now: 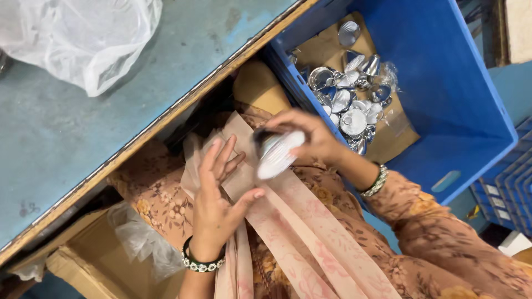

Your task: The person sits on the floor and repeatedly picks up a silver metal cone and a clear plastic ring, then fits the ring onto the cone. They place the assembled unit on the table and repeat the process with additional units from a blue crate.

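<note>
Silver and ribbed, the small cone-shaped metal reflector (277,154) sits between the fingers (293,123) of our right hand (307,135), which close around its narrow end; it is blurred, so we cannot make out its finer detail. We hold it over our lap, just beside the near wall of the blue plastic crate (443,83). Our left hand (217,199) is spread wide and holds nothing, its palm turned toward the reflector and its thumb close under the reflector's wide rim, though the two are not touching.

To handle this piece well, we judge the grip should stay on the narrow neck so the shiny inner face is not smudged, and the open left palm should come up beneath the rim to steady it.

Under both hands lies our floral brown clothing with a pale pink printed scarf (299,221) running down the lap. Each wrist carries one beaded bracelet.

We count one reflector in hand and one crate. In the crate, on a sheet of brown cardboard (327,47), lies a heap of silver reflectors (352,102); they overlap too much for an exact count, but more than a dozen show. To our left the grey-blue desk (111,111) with its wooden edge bears one crumpled clear plastic bag (83,33). Below it stands one open cardboard box (94,249) with clear film inside.
</note>
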